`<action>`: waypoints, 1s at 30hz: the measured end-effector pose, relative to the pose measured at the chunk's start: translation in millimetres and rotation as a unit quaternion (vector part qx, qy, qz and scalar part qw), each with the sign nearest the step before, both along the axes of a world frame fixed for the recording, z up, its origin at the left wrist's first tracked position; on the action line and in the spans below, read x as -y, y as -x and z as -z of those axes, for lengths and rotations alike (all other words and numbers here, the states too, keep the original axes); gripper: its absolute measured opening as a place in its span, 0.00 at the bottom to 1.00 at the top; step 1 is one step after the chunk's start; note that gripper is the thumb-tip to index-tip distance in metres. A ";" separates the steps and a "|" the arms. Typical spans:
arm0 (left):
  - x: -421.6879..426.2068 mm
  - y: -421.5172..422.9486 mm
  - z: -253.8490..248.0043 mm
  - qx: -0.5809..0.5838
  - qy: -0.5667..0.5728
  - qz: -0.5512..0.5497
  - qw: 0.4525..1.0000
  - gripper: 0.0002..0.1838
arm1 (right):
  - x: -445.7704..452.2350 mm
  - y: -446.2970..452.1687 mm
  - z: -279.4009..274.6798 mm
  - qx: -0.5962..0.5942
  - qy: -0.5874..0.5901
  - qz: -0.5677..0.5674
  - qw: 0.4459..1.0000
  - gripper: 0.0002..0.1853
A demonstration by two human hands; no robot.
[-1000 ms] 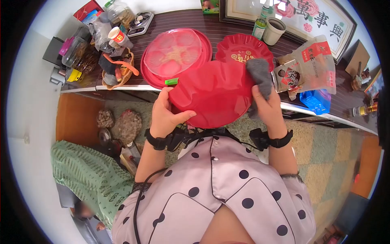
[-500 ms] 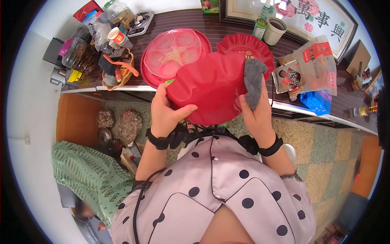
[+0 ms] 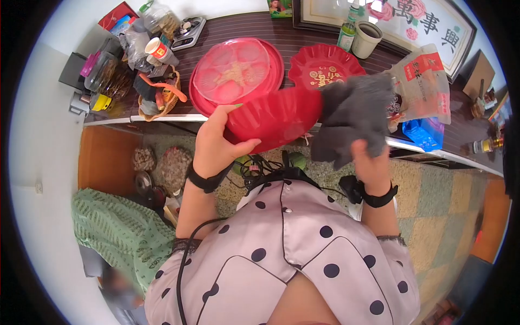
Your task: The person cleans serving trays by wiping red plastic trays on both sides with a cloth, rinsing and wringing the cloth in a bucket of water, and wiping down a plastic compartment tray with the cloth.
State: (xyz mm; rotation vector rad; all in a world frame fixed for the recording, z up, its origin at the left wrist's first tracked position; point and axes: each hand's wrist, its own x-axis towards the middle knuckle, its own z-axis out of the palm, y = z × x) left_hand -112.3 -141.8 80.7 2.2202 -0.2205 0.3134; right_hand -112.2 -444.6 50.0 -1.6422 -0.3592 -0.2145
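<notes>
Grey cloth (image 3: 360, 111) has moved right and fanned out since half a second ago, while the red bowl (image 3: 279, 116) has tipped. Left hand (image 3: 218, 145) pinches the bowl's rim between thumb and fingers, holding it at the tabletop's (image 3: 325, 24) front edge; right hand (image 3: 372, 167) clutches the blurred cloth. A scalloped plate (image 3: 325, 62) lies behind.

A dark worktop (image 3: 235, 27) with fine pale stripes and a light front edge carries a round red tray (image 3: 277, 67) near its middle, a scalloped red dish (image 3: 299, 60) just beside that, then a green bottle (image 3: 346, 37) and a cup (image 3: 366, 42) close together. A printed pouch (image 3: 428, 81) and a blue packet (image 3: 422, 134) lie to the right; a wicker basket (image 3: 172, 103) sits by the left front edge, below a pink-lidded jar (image 3: 111, 78).
</notes>
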 end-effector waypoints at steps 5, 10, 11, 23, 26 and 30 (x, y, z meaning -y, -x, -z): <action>17.8 -0.7 -6.3 0.092 -0.182 0.134 0.970 0.27 | -28.0 -19.0 -22.0 0.292 0.327 -0.048 0.898 0.29; 20.5 1.7 -7.4 0.063 -0.188 0.184 0.963 0.26 | -23.3 -21.9 4.9 0.191 0.255 -0.161 0.934 0.31; 21.5 2.5 -6.4 0.068 -0.194 0.193 0.959 0.26 | -21.4 -22.6 6.8 0.176 0.250 -0.136 0.942 0.29; 29.1 0.5 5.3 0.067 -0.161 0.168 0.970 0.26 | 0.2 -48.0 15.6 -0.089 -0.277 0.183 0.939 0.15; 25.2 4.1 3.2 -0.010 -0.038 0.113 0.993 0.28 | 24.5 -44.6 15.6 -0.063 -0.334 0.174 0.924 0.17; 23.6 -6.8 15.1 0.057 -0.055 0.115 0.990 0.31 | 14.0 -15.7 6.1 -0.047 -0.240 0.198 0.949 0.19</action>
